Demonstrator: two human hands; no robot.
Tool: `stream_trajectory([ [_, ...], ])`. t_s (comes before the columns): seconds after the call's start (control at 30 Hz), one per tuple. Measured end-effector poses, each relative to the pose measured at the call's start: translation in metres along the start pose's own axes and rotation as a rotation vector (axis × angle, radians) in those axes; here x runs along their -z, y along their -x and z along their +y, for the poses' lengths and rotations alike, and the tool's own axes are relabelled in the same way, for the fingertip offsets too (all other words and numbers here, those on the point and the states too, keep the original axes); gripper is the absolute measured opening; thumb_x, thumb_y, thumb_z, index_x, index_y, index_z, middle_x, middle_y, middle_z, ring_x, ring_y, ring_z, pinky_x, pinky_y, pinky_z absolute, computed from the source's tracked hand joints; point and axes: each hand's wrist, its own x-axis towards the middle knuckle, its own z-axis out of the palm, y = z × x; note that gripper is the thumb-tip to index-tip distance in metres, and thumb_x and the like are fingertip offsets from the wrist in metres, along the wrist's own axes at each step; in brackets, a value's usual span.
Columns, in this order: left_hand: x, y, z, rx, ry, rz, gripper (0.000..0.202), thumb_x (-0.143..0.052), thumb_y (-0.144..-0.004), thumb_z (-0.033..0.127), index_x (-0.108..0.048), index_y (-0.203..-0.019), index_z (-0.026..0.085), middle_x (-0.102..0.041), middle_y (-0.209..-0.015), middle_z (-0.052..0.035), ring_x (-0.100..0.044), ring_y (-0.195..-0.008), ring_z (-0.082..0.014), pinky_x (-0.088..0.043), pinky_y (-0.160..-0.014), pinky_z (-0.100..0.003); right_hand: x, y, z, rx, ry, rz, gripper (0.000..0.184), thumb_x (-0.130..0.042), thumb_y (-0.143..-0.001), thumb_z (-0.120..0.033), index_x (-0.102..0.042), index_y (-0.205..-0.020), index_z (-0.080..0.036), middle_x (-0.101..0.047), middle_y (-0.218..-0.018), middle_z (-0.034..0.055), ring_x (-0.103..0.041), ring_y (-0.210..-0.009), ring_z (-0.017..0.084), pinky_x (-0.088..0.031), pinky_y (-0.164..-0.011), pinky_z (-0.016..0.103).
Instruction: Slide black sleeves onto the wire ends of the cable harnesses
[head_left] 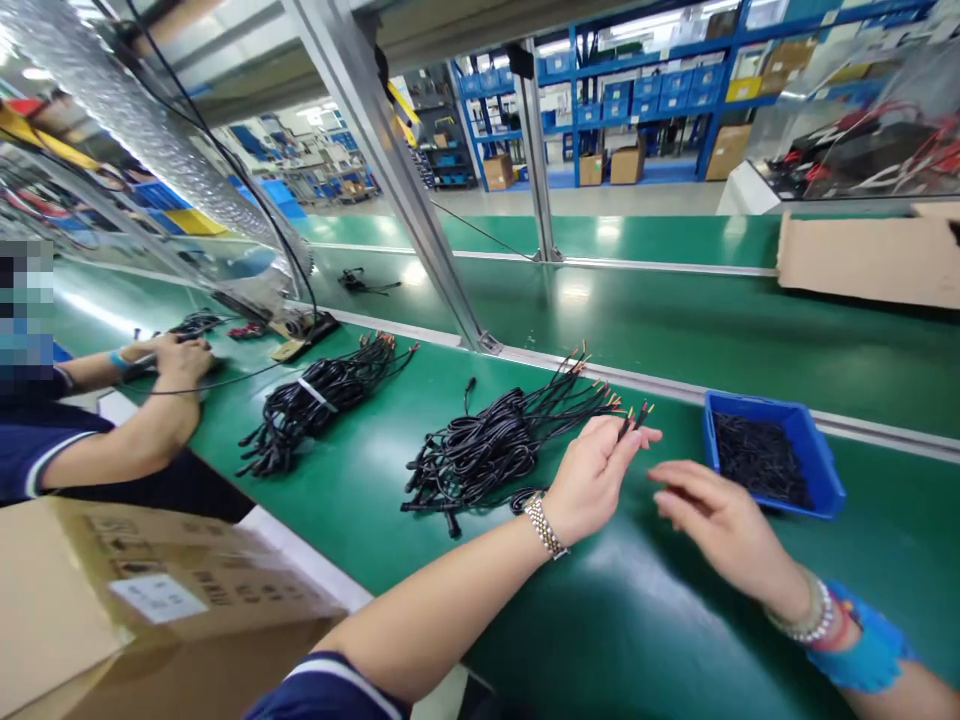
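My left hand [592, 475] pinches the tip of a thin black cable [634, 417] with bared coloured wire ends, just right of a loose bundle of black cables [487, 450] on the green bench [375, 480]. My right hand [716, 520] hovers palm down a little to the right, fingers closed together with something small I cannot make out, beside a blue tray [772, 455] holding small black pieces.
A second tied cable bundle [315, 400] lies further left. A co-worker's hands [176, 360] work at the far left of the bench. A cardboard box [135, 600] stands at the lower left, flat cardboard [870, 260] at the far right, and a metal post [420, 210] rises behind the bundles.
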Motion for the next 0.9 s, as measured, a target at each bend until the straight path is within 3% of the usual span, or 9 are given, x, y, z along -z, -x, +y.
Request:
stream_trajectory([
  [0.1, -0.007, 0.001, -0.001, -0.048, -0.032, -0.013, 0.029, -0.031, -0.089, 0.026, -0.057, -0.101, 0.018, -0.060, -0.111, -0.0067, -0.041, -0.115, -0.0197, -0.032, -0.098, -0.038, -0.016, 0.006, 0.008, 0.132, 0.083, 0.000, 0.033, -0.053, -0.079, -0.026, -0.055, -0.111, -0.023, -0.058, -0.105, 0.0102, -0.059, -0.081, 0.019, -0.050, -0.071, 0.033],
  [0.2, -0.028, 0.006, -0.004, -0.126, -0.046, -0.054, 0.033, -0.032, -0.089, 0.023, -0.051, -0.115, 0.018, -0.058, -0.117, -0.0058, -0.031, -0.124, -0.0192, -0.027, -0.104, -0.040, -0.019, 0.009, 0.019, 0.199, 0.154, 0.074, 0.026, -0.051, -0.079, -0.024, -0.058, -0.104, -0.022, -0.061, -0.098, 0.0098, -0.059, -0.086, 0.021, -0.049, -0.074, 0.033],
  [0.27, -0.040, 0.008, -0.004, -0.175, -0.017, -0.058, 0.034, -0.030, -0.089, 0.022, -0.049, -0.117, 0.017, -0.057, -0.118, -0.0066, -0.034, -0.124, -0.0182, -0.027, -0.105, -0.039, -0.015, 0.009, 0.022, 0.227, 0.181, 0.107, 0.020, -0.050, -0.080, -0.024, -0.061, -0.096, -0.022, -0.063, -0.092, 0.0094, -0.059, -0.083, 0.021, -0.049, -0.073, 0.032],
  [0.43, -0.041, 0.022, 0.003, -0.229, 0.074, 0.026, 0.036, -0.030, -0.089, 0.025, -0.050, -0.118, 0.018, -0.057, -0.118, -0.0062, -0.037, -0.122, -0.0188, -0.030, -0.104, -0.037, -0.019, 0.011, -0.002, 0.266, 0.201, 0.134, 0.016, -0.049, -0.080, -0.025, -0.064, -0.080, -0.021, -0.065, -0.082, 0.0075, -0.059, -0.070, 0.019, -0.048, -0.065, 0.030],
  [0.53, -0.015, 0.035, 0.014, -0.248, 0.080, 0.048, 0.037, -0.031, -0.089, 0.026, -0.048, -0.120, 0.018, -0.056, -0.118, -0.0068, -0.039, -0.120, -0.0190, -0.033, -0.102, -0.036, -0.033, 0.009, -0.036, 0.292, 0.211, 0.141, 0.019, -0.049, -0.080, -0.030, -0.062, -0.071, -0.019, -0.064, -0.075, 0.0063, -0.058, -0.067, 0.018, -0.047, -0.062, 0.029],
  [0.67, 0.054, 0.052, 0.011, -0.353, -0.158, 0.052, 0.051, -0.048, -0.081, 0.038, -0.040, -0.126, 0.015, -0.047, -0.128, -0.0107, -0.041, -0.117, -0.0205, -0.032, -0.101, -0.035, -0.036, -0.014, -0.086, 0.176, 0.150, 0.125, 0.027, -0.051, -0.079, -0.038, -0.056, -0.063, -0.017, -0.061, -0.059, 0.0035, -0.055, -0.053, 0.014, -0.046, -0.052, 0.026],
  [0.73, 0.092, 0.057, -0.007, -0.322, -0.416, 0.056, 0.053, -0.052, -0.077, 0.044, -0.043, -0.123, 0.018, -0.047, -0.128, -0.0098, -0.038, -0.119, -0.0235, -0.028, -0.102, -0.039, -0.027, -0.034, -0.109, 0.080, 0.058, 0.180, 0.028, -0.054, -0.078, -0.040, -0.054, -0.063, -0.016, -0.061, -0.054, 0.0034, -0.054, -0.045, 0.012, -0.044, -0.045, 0.024],
  [0.8, 0.120, 0.060, -0.033, -0.189, -0.689, 0.064, 0.058, -0.054, -0.074, 0.049, -0.044, -0.123, 0.019, -0.045, -0.129, -0.0115, -0.033, -0.122, -0.0296, -0.023, -0.100, -0.048, -0.015, -0.057, -0.128, 0.020, -0.041, 0.259, 0.026, -0.060, -0.074, -0.036, -0.053, -0.062, -0.015, -0.060, -0.050, 0.0039, -0.053, -0.040, 0.011, -0.042, -0.039, 0.021],
  [0.9, 0.137, 0.060, -0.067, -0.006, -0.938, -0.016, 0.086, -0.064, -0.058, 0.057, -0.039, -0.129, 0.016, -0.041, -0.130, -0.0189, -0.034, -0.118, -0.0372, -0.025, -0.095, -0.053, -0.001, -0.098, -0.150, -0.014, -0.084, 0.399, 0.023, -0.061, -0.073, -0.024, -0.050, -0.056, -0.014, -0.056, -0.044, 0.0039, -0.053, -0.037, 0.011, -0.041, -0.034, 0.019],
])
